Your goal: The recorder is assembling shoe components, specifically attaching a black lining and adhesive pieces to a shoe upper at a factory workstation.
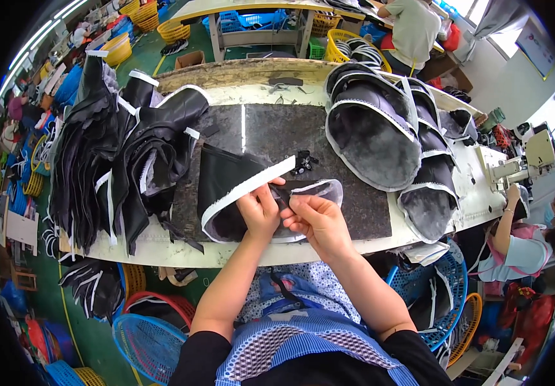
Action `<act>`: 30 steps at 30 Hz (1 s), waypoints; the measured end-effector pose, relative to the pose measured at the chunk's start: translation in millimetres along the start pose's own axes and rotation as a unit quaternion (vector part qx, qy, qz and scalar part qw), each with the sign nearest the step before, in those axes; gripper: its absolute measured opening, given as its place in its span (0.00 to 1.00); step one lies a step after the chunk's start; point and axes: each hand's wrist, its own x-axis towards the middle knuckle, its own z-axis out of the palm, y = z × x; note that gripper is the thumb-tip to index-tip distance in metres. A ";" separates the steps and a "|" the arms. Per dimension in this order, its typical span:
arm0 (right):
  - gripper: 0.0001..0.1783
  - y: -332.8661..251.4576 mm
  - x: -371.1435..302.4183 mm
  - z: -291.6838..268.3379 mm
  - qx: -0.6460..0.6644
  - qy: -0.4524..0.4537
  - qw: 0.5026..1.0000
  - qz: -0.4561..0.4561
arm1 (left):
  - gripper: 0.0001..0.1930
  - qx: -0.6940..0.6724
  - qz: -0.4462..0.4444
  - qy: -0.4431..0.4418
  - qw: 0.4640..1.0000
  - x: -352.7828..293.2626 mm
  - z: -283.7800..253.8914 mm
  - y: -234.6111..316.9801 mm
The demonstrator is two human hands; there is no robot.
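Note:
A black boot upper (pixel 223 174) with a white edge strip and grey fuzzy lining lies on the dark mat, in front of me. My left hand (pixel 258 211) is closed on it, fingers gripping along the white strip. Close by on the right, my right hand (pixel 317 220) is pinched, thumb against forefinger. What sits in that pinch, if anything, is too small to make out. Just behind the right hand shows a white-edged, grey-lined part (pixel 329 188); whether it belongs to the same upper I cannot tell. Small black scraps (pixel 304 162) lie beyond the hands.
Stacked black uppers (pixel 91 161) fill the table's left side. More fur-lined uppers (pixel 374 138) are piled at the right. A dark mat (pixel 367 219) covers the middle. Baskets, including a blue one (pixel 461 270), stand below the edge. A co-worker (pixel 516 248) sits at the right near a sewing machine (pixel 516 166).

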 end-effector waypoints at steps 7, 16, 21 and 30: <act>0.10 -7.9 9.0 -7.4 0.180 -0.050 0.980 0.070 | 0.09 -0.032 -0.227 -0.052 0.972 31.2 -41.1 84.0; 0.13 -17.1 -8.3 49.7 0.100 -0.118 0.986 0.069 | 0.06 -0.037 -0.354 -0.168 0.919 9.6 -102.7 106.5; 0.12 -11.4 -13.2 45.8 0.014 -0.092 0.995 0.031 | 0.09 -0.049 -0.319 -0.166 0.932 -6.5 -93.9 104.1; 0.07 -7.7 -21.7 45.1 -0.013 -0.094 0.995 -0.001 | 0.07 -0.068 -0.307 -0.160 0.936 -13.9 -88.1 100.9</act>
